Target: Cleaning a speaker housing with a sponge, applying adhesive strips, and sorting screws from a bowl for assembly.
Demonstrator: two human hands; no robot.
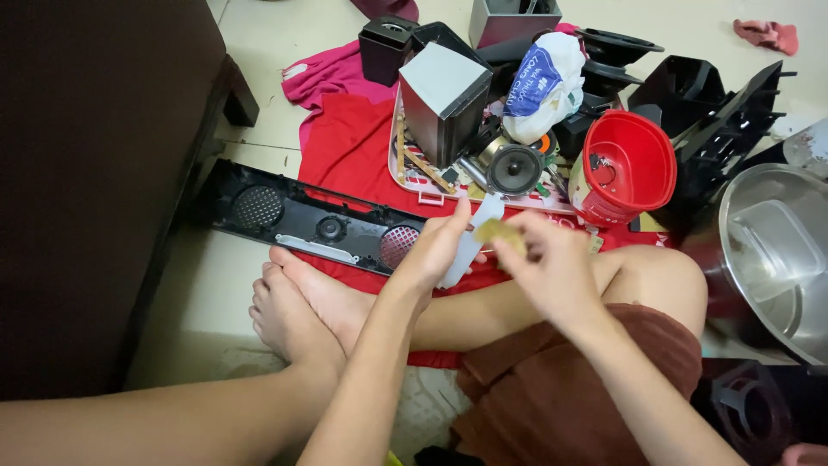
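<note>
I sit cross-legged on the floor. My left hand (434, 248) grips a pale flat plastic strip (470, 246) that stands up between both hands. My right hand (552, 267) pinches a small yellowish board piece (498, 231) against the strip's upper part. Both hands hover over my legs and a red cloth (349, 147). Just beyond my left hand lies a long black panel (297, 216) with round grilles.
A tray (423, 188) holds a grey metal box (444, 99), a round speaker (514, 168) and small parts. A red plastic cup (625, 168), black plastic housings (720, 121), a white and blue bag (543, 82) and a steel bowl (772, 259) stand right. Dark furniture (95, 173) fills the left.
</note>
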